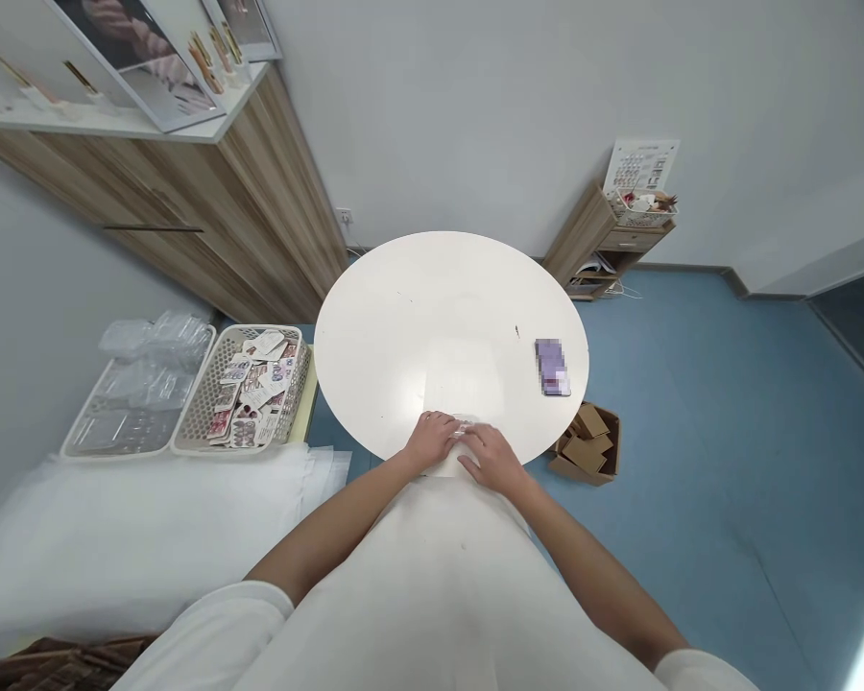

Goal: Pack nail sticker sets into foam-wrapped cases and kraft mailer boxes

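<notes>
Both my hands are at the near edge of a round white table (381, 317). Between them is a small clear plastic piece (464, 431), partly hidden by my fingers; its exact kind does not show. My left hand (432, 440) has its bent fingers on the left end of the piece. My right hand (492, 457) grips the right end, with the thumb lower and apart from the fingers. A pale, thin sheet (468, 379) lies flat on the tabletop just beyond and under the hands.
A phone (551, 367) lies on the table's right side. On the left stand a basket of printed cards (180, 443) and a tray of clear plastic boxes (68, 441). A cardboard box (614, 451) sits on the floor at right. Wooden cabinets (274, 192) stand behind.
</notes>
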Demonstrator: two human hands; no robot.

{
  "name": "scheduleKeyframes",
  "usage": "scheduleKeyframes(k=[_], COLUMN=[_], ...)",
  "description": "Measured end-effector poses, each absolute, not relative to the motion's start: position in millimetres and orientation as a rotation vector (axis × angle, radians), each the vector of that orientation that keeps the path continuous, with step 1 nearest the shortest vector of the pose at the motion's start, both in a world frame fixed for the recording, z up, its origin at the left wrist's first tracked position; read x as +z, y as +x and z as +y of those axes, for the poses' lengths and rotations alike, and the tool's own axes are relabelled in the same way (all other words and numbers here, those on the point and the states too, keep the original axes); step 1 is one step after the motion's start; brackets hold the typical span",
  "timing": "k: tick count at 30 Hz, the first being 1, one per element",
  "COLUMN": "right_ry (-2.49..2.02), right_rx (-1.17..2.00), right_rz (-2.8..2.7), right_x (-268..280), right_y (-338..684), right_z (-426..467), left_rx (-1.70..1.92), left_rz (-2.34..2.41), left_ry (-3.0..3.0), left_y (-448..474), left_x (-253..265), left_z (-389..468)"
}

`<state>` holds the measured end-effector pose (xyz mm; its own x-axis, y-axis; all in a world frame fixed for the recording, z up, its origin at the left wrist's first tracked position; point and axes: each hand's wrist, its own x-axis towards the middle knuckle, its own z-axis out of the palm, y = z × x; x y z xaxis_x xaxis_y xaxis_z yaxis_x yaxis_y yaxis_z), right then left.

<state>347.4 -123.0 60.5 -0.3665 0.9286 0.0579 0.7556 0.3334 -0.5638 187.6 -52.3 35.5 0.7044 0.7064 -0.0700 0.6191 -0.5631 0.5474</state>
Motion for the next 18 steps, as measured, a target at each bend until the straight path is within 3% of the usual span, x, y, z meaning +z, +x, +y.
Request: scheduleKeyframes(k=[4, 18], right_ry=[-1.543, -1.717], right_rx=[0.747, 0.509], right_rz=[-2.255, -2.174], right_x=[57.3, 33.2], right_y=[334.1, 370.6], right_z=[-132.8, -75.4], left_rx=[0.182, -0.005], left_rz=[1.057, 0.98], left_ry=[2.317, 2.102], left_y=[193.8, 197.1], left_x=[40.9, 45.0], left_z=[-36.4, 22.5])
